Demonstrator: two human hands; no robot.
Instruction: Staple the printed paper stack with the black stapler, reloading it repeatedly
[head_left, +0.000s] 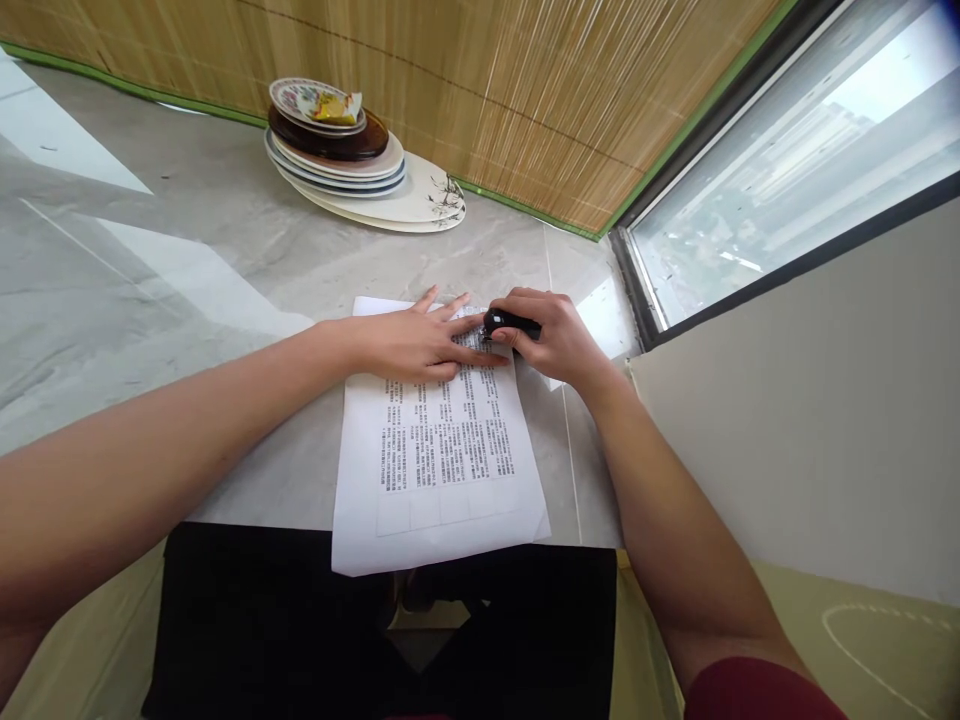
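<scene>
Printed sheets of paper point(450, 510) lie on the grey marble-patterned surface, their near edge hanging past its front. My left hand point(420, 342) rests flat across the upper part of the paper, fingers spread toward the right. Wrapped in my right hand point(559, 335) is a black stapler point(513, 321), whose head sits over the paper's right edge. Two fingertips of my left hand are close beside that head. The stapler's rear is hidden inside my right hand.
At the back stands a stack of plates point(337, 180), topped by a small yellow packet point(336, 108). Behind it hangs a bamboo blind point(450, 90). A dark-framed window point(795, 160) and a white wall panel point(810, 400) bound the right side.
</scene>
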